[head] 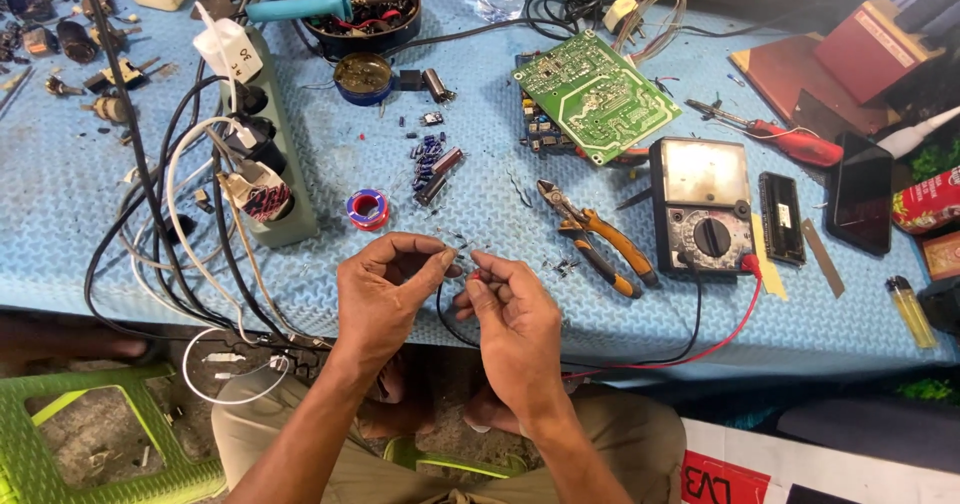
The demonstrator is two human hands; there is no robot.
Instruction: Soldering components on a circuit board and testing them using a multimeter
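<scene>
My left hand [385, 289] and my right hand [510, 319] meet over the front edge of the blue-covered table [500, 184]. The left fingers pinch a tiny part together with the tip of a black probe lead [445, 319]. The right fingers pinch the red probe tip [478, 275] against the same spot. Both leads run right to an analogue multimeter [703, 204] lying on the cloth; the red lead [720, 339] loops below the table edge.
Orange-handled cutters [600, 239], a green circuit board [595, 94], loose capacitors [432, 159], a solder spool [367, 207], a power strip [262, 154] with tangled cables, a red screwdriver [790, 142], a phone [860, 199], a lighter [912, 310]. A green stool [60, 434] stands lower left.
</scene>
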